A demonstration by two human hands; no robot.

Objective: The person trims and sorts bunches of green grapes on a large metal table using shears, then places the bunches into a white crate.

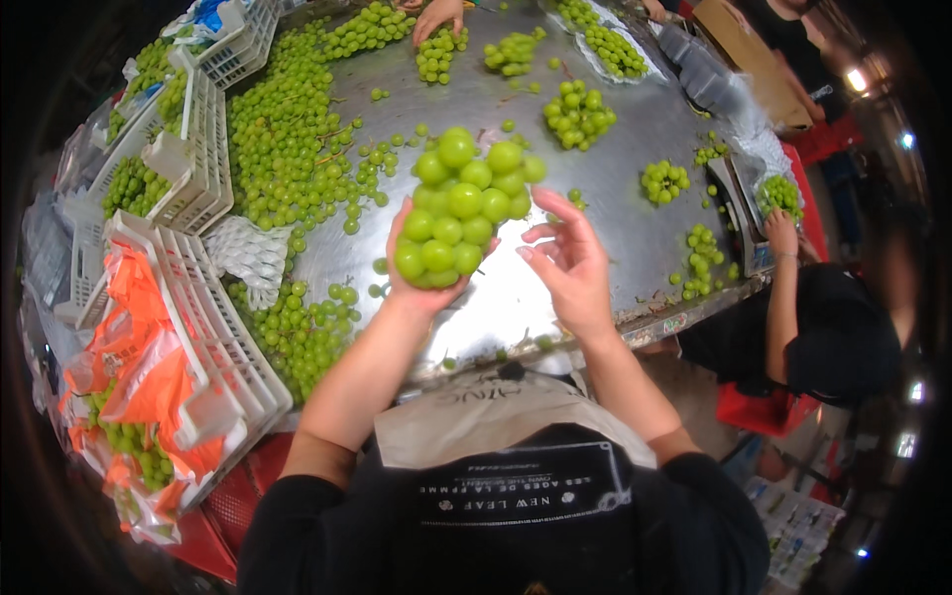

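A full bunch of green grapes [461, 203] rests in my left hand [421, 293], which cups it from below and from its left side above the metal table. The bunch hides most of the left fingers. Beside its right edge is my right hand [570, 268], fingers apart and slightly curled, with nothing in them. The right fingertips come close to the grapes; whether they touch I cannot tell. Loose grapes [352, 208] are scattered on the table left of the bunch, and another small bunch [580, 114] lies beyond it to the right.
A large heap of grapes [283, 129] covers the table's left side. White plastic crates [213, 347] line the left edge, one with orange bags [149, 327]. White foam netting [251, 256] lies near them. A co-worker's hand [439, 18] touches grapes at the far side; another person [843, 327] works at right beside a scale.
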